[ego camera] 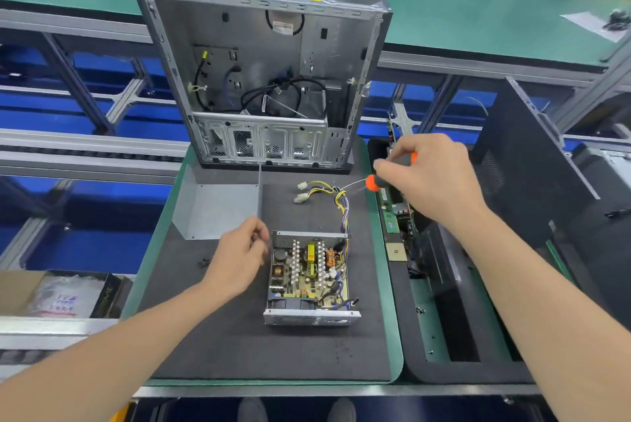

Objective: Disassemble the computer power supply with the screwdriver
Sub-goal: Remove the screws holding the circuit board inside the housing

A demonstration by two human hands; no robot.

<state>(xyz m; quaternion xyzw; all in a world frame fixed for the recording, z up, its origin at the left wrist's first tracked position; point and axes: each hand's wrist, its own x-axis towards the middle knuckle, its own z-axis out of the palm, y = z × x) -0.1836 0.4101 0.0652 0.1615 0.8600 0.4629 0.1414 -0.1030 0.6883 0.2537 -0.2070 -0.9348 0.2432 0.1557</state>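
The power supply (309, 276) lies on the dark mat with its lid off, so its circuit board, coils and heat sinks show. Its coloured cable bundle (336, 198) runs up and away to white plugs. The grey metal lid (218, 208) lies to the upper left of it. My left hand (239, 258) hovers just left of the supply, fingers loosely curled, holding nothing that I can see. My right hand (426, 176) is raised to the upper right and grips the black-and-orange screwdriver (375, 181), its thin shaft pointing left toward the cables.
An emptied computer case (263, 56) stands at the back of the mat (211, 336). A second tray on the right holds circuit boards (397, 217) and a black side panel (532, 162). Small screws (205, 263) lie left of my left hand. A cardboard box (61, 292) sits lower left.
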